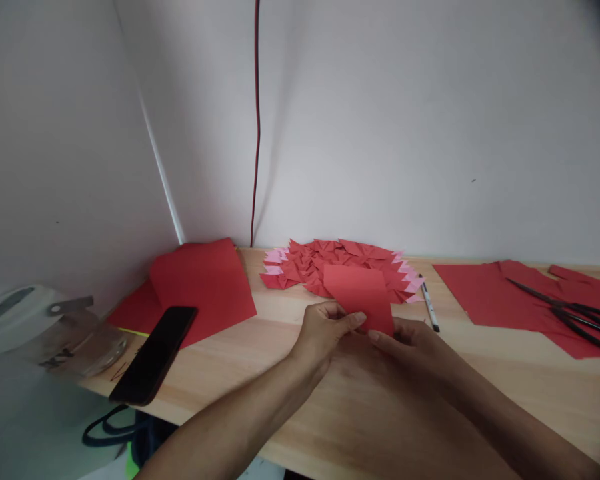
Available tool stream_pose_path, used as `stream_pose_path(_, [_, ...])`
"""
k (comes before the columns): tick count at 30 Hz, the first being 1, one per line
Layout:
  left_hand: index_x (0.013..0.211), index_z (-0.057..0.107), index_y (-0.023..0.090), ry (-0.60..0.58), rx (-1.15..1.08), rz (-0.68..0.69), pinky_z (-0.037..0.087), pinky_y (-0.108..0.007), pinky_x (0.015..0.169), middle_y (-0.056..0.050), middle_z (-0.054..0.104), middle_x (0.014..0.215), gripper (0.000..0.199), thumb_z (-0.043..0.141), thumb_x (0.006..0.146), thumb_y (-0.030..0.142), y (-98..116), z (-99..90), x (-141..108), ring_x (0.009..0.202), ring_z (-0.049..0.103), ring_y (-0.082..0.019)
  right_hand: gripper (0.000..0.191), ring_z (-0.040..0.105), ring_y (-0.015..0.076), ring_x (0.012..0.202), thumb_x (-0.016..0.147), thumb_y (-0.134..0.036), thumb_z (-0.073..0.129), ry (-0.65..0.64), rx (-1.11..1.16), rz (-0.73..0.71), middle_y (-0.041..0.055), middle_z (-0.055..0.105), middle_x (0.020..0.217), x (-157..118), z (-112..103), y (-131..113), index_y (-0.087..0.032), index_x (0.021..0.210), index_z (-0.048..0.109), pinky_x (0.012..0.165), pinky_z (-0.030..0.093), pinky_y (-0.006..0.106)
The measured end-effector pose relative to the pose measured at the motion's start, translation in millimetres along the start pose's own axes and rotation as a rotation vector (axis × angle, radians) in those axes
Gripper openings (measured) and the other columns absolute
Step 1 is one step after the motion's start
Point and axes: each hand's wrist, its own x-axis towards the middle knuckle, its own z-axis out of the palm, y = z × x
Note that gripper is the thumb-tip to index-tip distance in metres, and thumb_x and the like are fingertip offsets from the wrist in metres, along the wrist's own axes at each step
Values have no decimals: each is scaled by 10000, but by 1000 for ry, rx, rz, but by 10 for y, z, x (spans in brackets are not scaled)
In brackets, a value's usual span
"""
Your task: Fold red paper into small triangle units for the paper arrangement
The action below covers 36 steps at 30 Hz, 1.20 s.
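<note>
A small rectangular piece of red paper (361, 293) is held up over the table in both hands. My left hand (327, 327) pinches its lower left edge, thumb in front. At its lower right corner, my right hand (405, 340) grips it with the thumb in front and the fingers partly hidden behind. Just beyond the paper lies a heap of folded red paper pieces (300, 260), with pink folded pieces (409, 277) at its two ends. The held paper hides part of that heap.
Red sheets (215, 293) and a dark phone (153, 357) lie at the left, near a clear jug (87, 340). A pen (430, 305) rests right of the heap. Black scissors (575, 317) lie on more red paper (480, 293). A red cable (257, 133) hangs along the wall.
</note>
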Motion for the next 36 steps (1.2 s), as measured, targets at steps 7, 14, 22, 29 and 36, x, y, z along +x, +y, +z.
stream_pose_path(7, [596,646,114,67,-16,32,375,-247,585,-44,635,589,319,786,630,398,78,-86,60,535,530,-104,515,468,151,558,705,-687,534,35,-42,52,15,522,578,-57,33,-12,-178,640,575,501,332,257])
stream_pose_path(14, [620,664,110,77,-56,131,354,-209,577,-16,616,614,288,786,648,369,153,-185,145,562,520,-71,487,411,127,542,724,-660,521,52,-35,47,-3,474,569,-58,74,23,-182,635,536,501,287,250])
stream_pose_path(22, [766,679,94,-141,-118,11,442,-271,631,-72,659,713,395,766,661,465,137,-117,98,604,584,-129,449,396,123,560,737,-615,547,-18,-59,46,-8,461,594,-45,-17,-4,-173,655,558,514,273,249])
stream_pose_path(29, [641,672,86,-90,-18,-46,384,-239,580,-41,615,596,371,843,544,401,30,-46,33,543,525,-93,457,424,126,556,672,-612,629,50,31,69,-1,509,583,-28,0,25,-157,645,594,515,298,254])
stream_pose_path(36, [654,702,94,-122,-5,-84,406,-265,578,-58,631,599,376,831,544,429,5,20,-58,549,554,-129,502,565,198,671,651,-661,618,98,-21,80,51,665,721,-36,20,-41,-162,671,668,588,406,279])
